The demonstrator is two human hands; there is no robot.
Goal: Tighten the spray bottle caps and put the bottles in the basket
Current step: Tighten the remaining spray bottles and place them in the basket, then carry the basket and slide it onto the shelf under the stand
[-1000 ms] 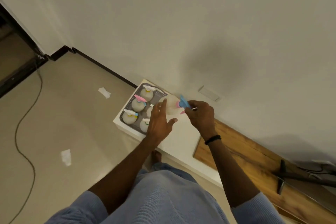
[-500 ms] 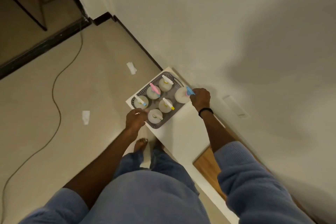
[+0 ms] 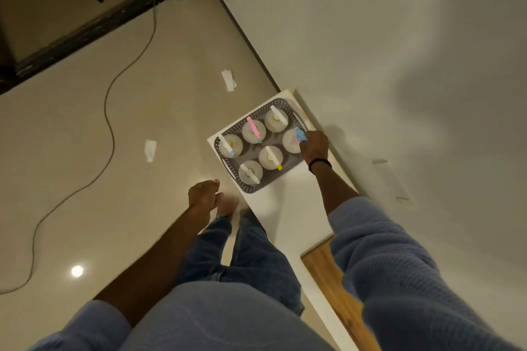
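Observation:
A grey perforated basket (image 3: 228, 166) sits at the left end of a white tabletop (image 3: 288, 208), against the wall. Several white spray bottles stand upright in it. My right hand (image 3: 313, 147) grips the blue spray head of the bottle (image 3: 291, 142) at the basket's right side. Other bottles show a pink head (image 3: 253, 128), a yellow-tipped head (image 3: 273, 157) and a blue-tipped head (image 3: 228, 145). My left hand (image 3: 203, 196) hangs off the table's front edge, below and left of the basket, fingers loosely curled, holding nothing.
The white wall (image 3: 399, 65) runs right behind the basket. A wooden surface (image 3: 330, 279) adjoins the white top to the right. On the tiled floor lie a cable (image 3: 109, 128) and two scraps of paper (image 3: 229, 80). My legs stand beside the table edge.
My right hand carried the blue-headed bottle into the basket's right side. My left hand let go of it and dropped away below the table edge. The view tilted downward.

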